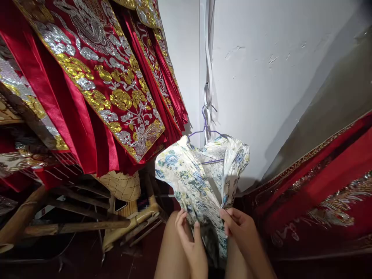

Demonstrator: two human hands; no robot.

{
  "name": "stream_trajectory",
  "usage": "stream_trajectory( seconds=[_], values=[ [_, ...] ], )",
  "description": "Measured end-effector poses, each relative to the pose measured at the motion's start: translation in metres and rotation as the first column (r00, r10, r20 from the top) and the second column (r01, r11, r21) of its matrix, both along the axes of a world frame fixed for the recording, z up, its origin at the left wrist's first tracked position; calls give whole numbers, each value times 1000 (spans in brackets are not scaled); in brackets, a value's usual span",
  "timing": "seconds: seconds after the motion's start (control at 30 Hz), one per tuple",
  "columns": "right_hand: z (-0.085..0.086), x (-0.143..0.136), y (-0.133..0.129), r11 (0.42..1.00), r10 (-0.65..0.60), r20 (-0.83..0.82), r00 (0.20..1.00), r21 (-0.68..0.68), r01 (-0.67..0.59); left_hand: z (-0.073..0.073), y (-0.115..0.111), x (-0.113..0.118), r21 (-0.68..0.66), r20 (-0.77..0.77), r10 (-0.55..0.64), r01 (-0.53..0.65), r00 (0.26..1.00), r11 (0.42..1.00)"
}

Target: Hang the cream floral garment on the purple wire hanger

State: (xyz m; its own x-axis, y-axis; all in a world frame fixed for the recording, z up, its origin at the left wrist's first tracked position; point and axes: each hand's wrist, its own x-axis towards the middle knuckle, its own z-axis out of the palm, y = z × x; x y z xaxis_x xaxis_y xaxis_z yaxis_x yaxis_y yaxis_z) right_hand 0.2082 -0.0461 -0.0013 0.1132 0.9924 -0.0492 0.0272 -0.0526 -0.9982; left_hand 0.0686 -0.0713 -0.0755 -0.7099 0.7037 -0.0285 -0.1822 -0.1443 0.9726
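Note:
A white garment [186, 178] with blue and yellow flowers hangs on a thin purple hanger [205, 126] in front of the white wall. Its lower part falls between the person's bare knees. My right hand [235, 224] pinches the front edge of the garment with thumb and index finger, at the bottom of the open neckline. On the left side of the cloth, my left hand [190, 236] has its thumb and fingers apart, close against the fabric.
Red garments with gold and silver sequins [120, 99] hang at upper left. Below them are a bamboo frame [78, 226] and a bamboo chair [133, 224]. Another red embroidered cloth [322, 174] stands at right. A white strap [208, 58] runs down the wall [261, 77].

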Motion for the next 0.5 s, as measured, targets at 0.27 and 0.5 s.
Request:
stream_trajectory(
  seconds=[0.27, 0.5],
  values=[
    [28, -22, -4, 996, 85, 6, 996, -19, -85, 41, 24, 23, 8, -343, -377, 404, 860, 915],
    [17, -18, 5, 991, 127, -109, 986, -17, -130, 41, 33, 27, 55, -362, -399, 447, 843, 893]
  ],
)
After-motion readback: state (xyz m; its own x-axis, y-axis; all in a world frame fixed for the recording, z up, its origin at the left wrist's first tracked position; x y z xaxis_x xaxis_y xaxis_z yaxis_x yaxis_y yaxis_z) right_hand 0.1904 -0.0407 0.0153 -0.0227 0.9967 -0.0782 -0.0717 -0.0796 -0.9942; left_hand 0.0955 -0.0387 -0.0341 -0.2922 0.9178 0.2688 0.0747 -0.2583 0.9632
